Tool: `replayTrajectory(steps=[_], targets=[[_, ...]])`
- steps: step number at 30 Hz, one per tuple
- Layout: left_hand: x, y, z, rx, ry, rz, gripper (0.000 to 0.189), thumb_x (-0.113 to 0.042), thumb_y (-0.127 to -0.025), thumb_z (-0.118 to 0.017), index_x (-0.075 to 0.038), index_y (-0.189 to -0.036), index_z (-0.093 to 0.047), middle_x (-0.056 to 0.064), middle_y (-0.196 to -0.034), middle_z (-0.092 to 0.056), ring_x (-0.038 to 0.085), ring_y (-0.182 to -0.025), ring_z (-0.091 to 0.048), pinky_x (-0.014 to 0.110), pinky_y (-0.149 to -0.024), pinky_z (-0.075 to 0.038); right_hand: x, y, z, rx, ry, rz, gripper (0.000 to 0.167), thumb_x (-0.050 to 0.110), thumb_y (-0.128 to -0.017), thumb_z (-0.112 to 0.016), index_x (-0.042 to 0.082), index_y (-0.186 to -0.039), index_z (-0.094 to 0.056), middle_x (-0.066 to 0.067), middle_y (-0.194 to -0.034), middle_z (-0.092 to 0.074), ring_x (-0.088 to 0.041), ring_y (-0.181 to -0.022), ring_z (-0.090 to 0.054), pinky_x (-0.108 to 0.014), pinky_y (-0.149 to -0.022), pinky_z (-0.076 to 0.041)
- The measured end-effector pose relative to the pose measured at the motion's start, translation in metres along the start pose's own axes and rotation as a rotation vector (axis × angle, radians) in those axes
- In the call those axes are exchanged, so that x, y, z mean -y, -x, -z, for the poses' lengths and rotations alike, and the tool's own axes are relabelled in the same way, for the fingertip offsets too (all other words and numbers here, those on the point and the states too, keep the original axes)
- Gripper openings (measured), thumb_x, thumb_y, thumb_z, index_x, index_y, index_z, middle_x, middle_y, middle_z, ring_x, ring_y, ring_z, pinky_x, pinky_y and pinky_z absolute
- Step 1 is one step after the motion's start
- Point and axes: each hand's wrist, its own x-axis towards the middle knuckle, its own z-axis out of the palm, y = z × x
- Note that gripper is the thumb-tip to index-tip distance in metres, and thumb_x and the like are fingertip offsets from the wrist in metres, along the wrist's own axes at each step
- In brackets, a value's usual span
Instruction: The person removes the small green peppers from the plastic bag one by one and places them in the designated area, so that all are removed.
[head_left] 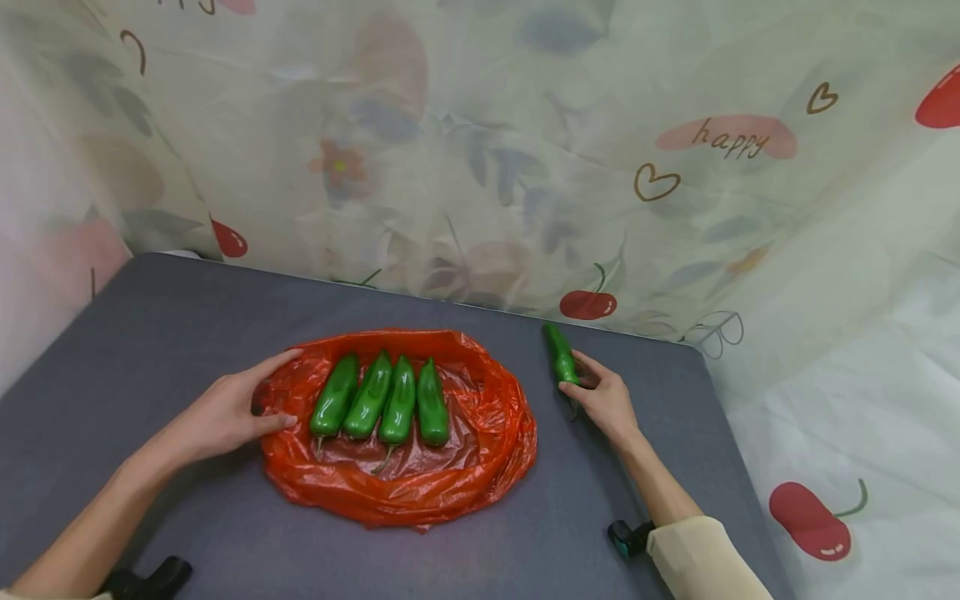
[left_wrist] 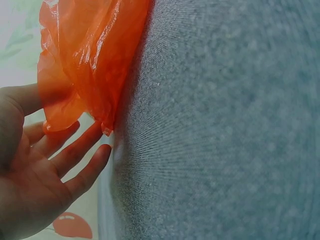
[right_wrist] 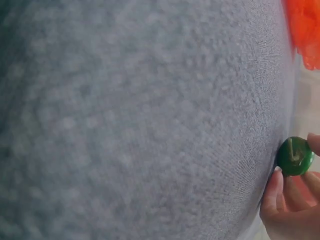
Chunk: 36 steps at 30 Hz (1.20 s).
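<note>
Step prob. pepper transfer: R hand (head_left: 604,403) had fingers clamped on loose pepper (head_left: 558,348) nr desk (head_left: 660,375) far edge; L hand (head_left: 234,410), fingers apart, touched bag (head_left: 517,421). Next prob. req'd firm grip.

Head view: soft, even, moderately bright light; sharp focus. White glints on green peppers (head_left: 400,408) and red plastic bag (head_left: 352,483), left of the grip of the right hand (head_left: 606,402). Soft shadow on tabletop (head_left: 678,417), below the grip. Left wrist view: washed-out glare above the left hand (left_wrist: 40,182); tabletop beside it blurred. Right wrist view: tabletop blurred, darkest farthest from the grip.
</note>
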Motion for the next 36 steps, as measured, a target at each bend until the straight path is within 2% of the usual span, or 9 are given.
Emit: replayTrajectory(steps=[8,15,23,26,32,36], targets=[[0.000,0.000,0.000,0.012,0.017,0.009,0.088,-0.026,-0.086,-0.079,-0.012,-0.157,-0.028,0.030,-0.136,-0.051,0.032,-0.105,-0.060,0.050,-0.084,-0.051,-0.001,0.002,0.000,0.006,-0.044,0.010,0.065,0.019,-0.090,-0.075,0.018,-0.149,-0.048,-0.010,-0.144,-0.054,-0.028,-0.119,-0.059,-0.042,-0.092,-0.049],[-0.001,0.000,0.001,0.020,0.014,0.026,0.088,-0.027,-0.086,-0.079,-0.010,-0.157,-0.028,0.030,-0.136,-0.052,0.032,-0.106,-0.060,0.051,-0.085,-0.051,0.001,0.006,0.003,0.016,-0.064,0.007,0.063,0.018,-0.090,-0.074,0.017,-0.148,-0.049,-0.008,-0.147,-0.051,-0.029,-0.122,-0.057,-0.047,-0.098,-0.046],[-0.001,0.001,0.001,0.010,0.009,0.020,0.088,-0.027,-0.086,-0.079,-0.011,-0.157,-0.028,0.029,-0.136,-0.051,0.033,-0.107,-0.059,0.053,-0.086,-0.051,0.007,0.013,0.010,-0.030,-0.138,0.007,0.059,0.016,-0.091,-0.074,0.014,-0.146,-0.052,-0.009,-0.143,-0.055,-0.030,-0.124,-0.056,-0.048,-0.100,-0.044],[-0.001,0.001,0.001,0.011,0.013,0.022,0.089,-0.028,-0.086,-0.079,-0.011,-0.157,-0.028,0.028,-0.136,-0.052,0.032,-0.105,-0.059,0.051,-0.085,-0.052,0.012,0.018,0.013,-0.049,-0.158,0.013,0.058,0.017,-0.091,-0.074,0.015,-0.145,-0.053,-0.006,-0.141,-0.057,-0.026,-0.122,-0.057,-0.044,-0.098,-0.045],[-0.002,-0.001,0.002,0.016,0.019,0.030,0.089,-0.028,-0.086,-0.079,-0.012,-0.157,-0.028,0.028,-0.135,-0.052,0.031,-0.104,-0.061,0.048,-0.083,-0.053,0.019,0.026,0.015,-0.045,-0.205,0.063,0.055,0.017,-0.092,-0.074,0.016,-0.144,-0.055,-0.008,-0.139,-0.058,-0.023,-0.118,-0.059,-0.022,-0.087,-0.048],[-0.003,-0.001,0.002,0.016,0.022,0.029,0.088,-0.027,-0.086,-0.079,-0.012,-0.157,-0.029,0.028,-0.135,-0.053,0.032,-0.105,-0.061,0.049,-0.084,-0.053,0.024,0.032,0.013,-0.039,-0.235,0.084,0.053,0.016,-0.091,-0.074,0.017,-0.142,-0.056,-0.009,-0.137,-0.060,-0.022,-0.114,-0.061,-0.020,-0.086,-0.049]])
